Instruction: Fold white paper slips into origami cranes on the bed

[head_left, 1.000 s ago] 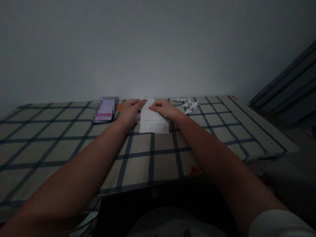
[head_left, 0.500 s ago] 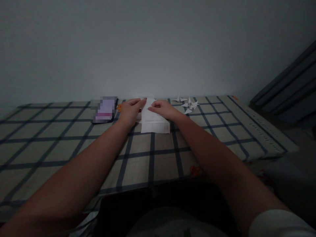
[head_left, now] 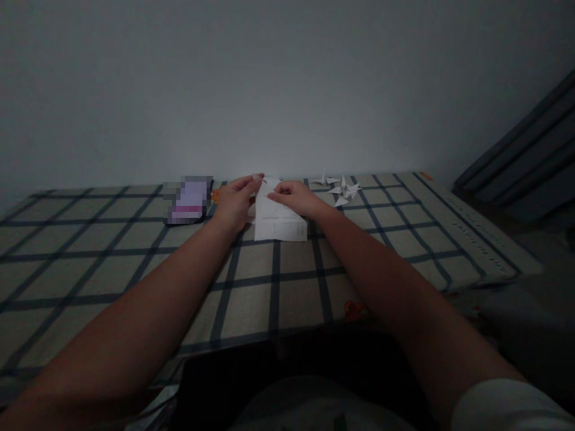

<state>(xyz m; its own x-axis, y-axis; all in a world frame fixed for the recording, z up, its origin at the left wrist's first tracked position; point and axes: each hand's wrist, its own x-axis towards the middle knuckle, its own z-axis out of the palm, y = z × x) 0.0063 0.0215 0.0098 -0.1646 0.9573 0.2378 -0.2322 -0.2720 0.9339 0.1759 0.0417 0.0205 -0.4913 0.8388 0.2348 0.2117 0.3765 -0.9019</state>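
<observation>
A white printed sheet of paper lies on the checked cloth near the wall. My left hand rests at the sheet's left edge, thumb and fingers pinching its far corner. My right hand presses on the upper part of the sheet with curled fingers, its fingertips close to those of the left hand. Both forearms stretch out over the cloth toward the paper.
A phone with a lit screen lies left of my left hand. Folded paper cranes sit to the right near the wall. The cloth-covered surface ends at the right, beside dark striped fabric.
My left hand's fingers have lifted the sheet's far corner slightly; the sheet has shifted a little. Both arms have stayed in place.
</observation>
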